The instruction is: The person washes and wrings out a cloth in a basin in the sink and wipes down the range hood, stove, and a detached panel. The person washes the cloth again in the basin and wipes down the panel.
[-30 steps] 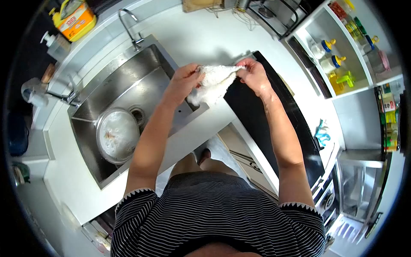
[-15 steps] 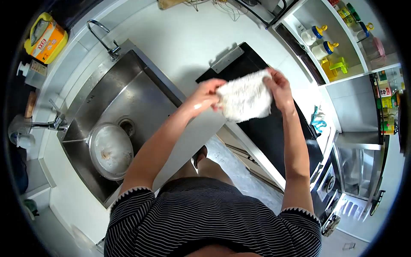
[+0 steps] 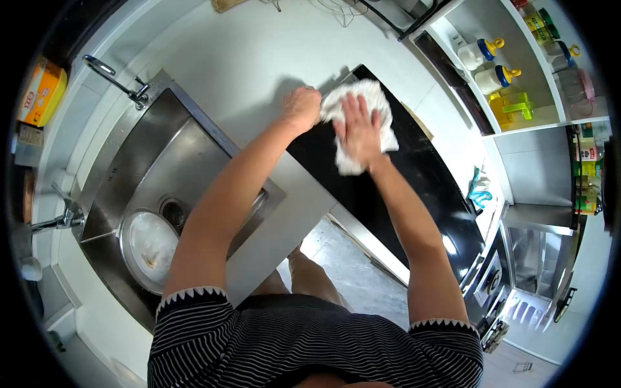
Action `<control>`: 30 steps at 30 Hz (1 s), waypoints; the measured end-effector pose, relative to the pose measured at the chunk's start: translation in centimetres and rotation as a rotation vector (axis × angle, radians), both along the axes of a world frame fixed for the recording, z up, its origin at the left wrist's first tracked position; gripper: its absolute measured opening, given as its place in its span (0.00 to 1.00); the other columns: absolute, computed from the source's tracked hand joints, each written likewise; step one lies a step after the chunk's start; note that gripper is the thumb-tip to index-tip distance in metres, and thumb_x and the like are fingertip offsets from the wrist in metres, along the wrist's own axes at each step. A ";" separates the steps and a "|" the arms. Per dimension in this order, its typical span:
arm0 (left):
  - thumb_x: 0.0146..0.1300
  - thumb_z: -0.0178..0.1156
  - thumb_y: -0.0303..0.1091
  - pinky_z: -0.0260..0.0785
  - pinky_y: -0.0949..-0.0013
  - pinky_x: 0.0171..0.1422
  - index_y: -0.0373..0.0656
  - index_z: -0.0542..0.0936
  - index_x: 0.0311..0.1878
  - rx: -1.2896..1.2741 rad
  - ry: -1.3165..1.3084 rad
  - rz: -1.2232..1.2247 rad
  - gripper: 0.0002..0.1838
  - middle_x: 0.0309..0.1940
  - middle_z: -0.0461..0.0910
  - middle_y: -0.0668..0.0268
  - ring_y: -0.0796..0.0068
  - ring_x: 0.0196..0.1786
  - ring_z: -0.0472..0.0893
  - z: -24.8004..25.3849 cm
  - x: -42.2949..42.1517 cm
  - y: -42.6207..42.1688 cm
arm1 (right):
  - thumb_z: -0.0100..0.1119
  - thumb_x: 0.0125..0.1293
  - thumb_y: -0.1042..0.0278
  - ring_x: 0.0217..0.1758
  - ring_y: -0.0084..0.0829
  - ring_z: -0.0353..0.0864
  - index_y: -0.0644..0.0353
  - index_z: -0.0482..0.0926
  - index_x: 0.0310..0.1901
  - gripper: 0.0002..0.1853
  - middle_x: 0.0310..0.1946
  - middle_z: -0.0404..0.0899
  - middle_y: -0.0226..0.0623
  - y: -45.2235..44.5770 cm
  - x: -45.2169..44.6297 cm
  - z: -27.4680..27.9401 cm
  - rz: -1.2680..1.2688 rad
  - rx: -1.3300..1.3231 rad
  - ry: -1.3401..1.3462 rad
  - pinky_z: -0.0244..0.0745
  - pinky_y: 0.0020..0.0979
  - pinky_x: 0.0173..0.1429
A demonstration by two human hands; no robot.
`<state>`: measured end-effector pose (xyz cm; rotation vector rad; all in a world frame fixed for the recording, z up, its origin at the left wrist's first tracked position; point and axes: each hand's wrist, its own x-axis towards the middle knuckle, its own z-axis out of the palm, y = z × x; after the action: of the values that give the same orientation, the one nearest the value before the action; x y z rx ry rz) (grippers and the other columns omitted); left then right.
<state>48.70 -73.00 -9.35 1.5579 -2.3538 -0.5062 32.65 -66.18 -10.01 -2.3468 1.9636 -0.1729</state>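
Observation:
A white cloth [image 3: 381,97] lies spread over the far end of a black glossy panel [image 3: 414,168] set along the counter. My right hand [image 3: 361,126] rests flat on the cloth, palm down and fingers apart. At the panel's far left corner, my left hand [image 3: 302,108] is closed beside the cloth's left edge. Its fingers curl out of sight, so I cannot tell whether they grip the cloth or the panel's edge. The cloth covers part of the panel's metal strip.
Left of the panel is a steel sink [image 3: 187,145] holding a round basin [image 3: 152,249] with whitish contents. A faucet [image 3: 116,81] rises behind it. Baby bottles [image 3: 480,53] stand on the right-hand shelf, above a blue-and-white item [image 3: 479,191]. A stove burner [image 3: 493,280] sits lower right.
The cloth has gone from being held up between both hands to lying on the panel. My right hand has opened flat onto it; my left hand has moved up and closed.

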 end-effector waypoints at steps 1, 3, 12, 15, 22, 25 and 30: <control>0.45 0.56 0.24 0.71 0.56 0.47 0.41 0.79 0.29 0.000 -0.009 -0.016 0.06 0.34 0.78 0.56 0.53 0.42 0.78 0.1 0.1 -0.1 | 0.33 0.68 0.48 0.74 0.39 0.38 0.57 0.54 0.66 0.30 0.70 0.46 0.36 -2.5 -0.2 -0.2 -0.075 -0.020 0.000 0.36 0.55 0.70; 0.44 0.56 0.23 0.70 0.57 0.47 0.39 0.79 0.27 0.010 0.019 0.009 0.05 0.32 0.78 0.56 0.54 0.41 0.78 0.6 0.1 0.1 | 0.31 0.68 0.50 0.74 0.38 0.37 0.62 0.53 0.66 0.31 0.70 0.45 0.40 -6.1 -0.5 -0.7 -0.182 -0.027 0.033 0.35 0.53 0.71; 0.47 0.56 0.25 0.72 0.58 0.48 0.41 0.81 0.30 0.057 -0.054 -0.104 0.07 0.36 0.79 0.53 0.52 0.43 0.78 -0.3 0.2 -2.0 | 0.43 0.65 0.52 0.74 0.39 0.37 0.63 0.53 0.66 0.33 0.69 0.48 0.41 6.2 7.1 0.2 0.177 0.036 0.109 0.35 0.52 0.71; 0.48 0.54 0.25 0.72 0.58 0.48 0.42 0.81 0.31 0.080 -0.004 -0.066 0.08 0.36 0.79 0.53 0.52 0.43 0.78 -0.9 0.4 -1.7 | 0.43 0.65 0.50 0.74 0.38 0.34 0.55 0.49 0.68 0.34 0.71 0.41 0.37 7.6 4.8 1.1 0.182 0.110 0.068 0.30 0.50 0.72; 0.45 0.56 0.22 0.72 0.59 0.47 0.40 0.79 0.29 0.054 0.019 -0.086 0.07 0.33 0.78 0.53 0.52 0.40 0.78 0.6 0.5 -0.8 | 0.38 0.67 0.49 0.74 0.41 0.33 0.60 0.43 0.68 0.35 0.71 0.39 0.39 14.3 -15.2 -0.1 -0.783 0.081 0.008 0.26 0.54 0.70; 0.44 0.56 0.22 0.72 0.58 0.45 0.40 0.79 0.28 0.012 -0.006 -0.093 0.06 0.32 0.78 0.54 0.52 0.40 0.78 0.2 0.5 -0.8 | 0.34 0.67 0.44 0.74 0.46 0.31 0.62 0.40 0.69 0.38 0.70 0.37 0.46 8.1 -11.9 -2.9 -0.615 -0.051 -0.059 0.22 0.56 0.69; 0.48 0.57 0.29 0.70 0.55 0.43 0.44 0.78 0.27 -0.082 -0.033 -0.110 0.03 0.30 0.79 0.57 0.52 0.38 0.77 -0.5 0.7 -1.3 | 0.27 0.68 0.44 0.74 0.42 0.30 0.58 0.43 0.69 0.34 0.71 0.36 0.40 -1.8 -4.4 0.7 -0.377 0.103 -0.051 0.24 0.50 0.72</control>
<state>49.43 -74.34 -9.80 1.4172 -2.4629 -0.4050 28.25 -68.03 -9.29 -1.8730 2.3085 -0.1465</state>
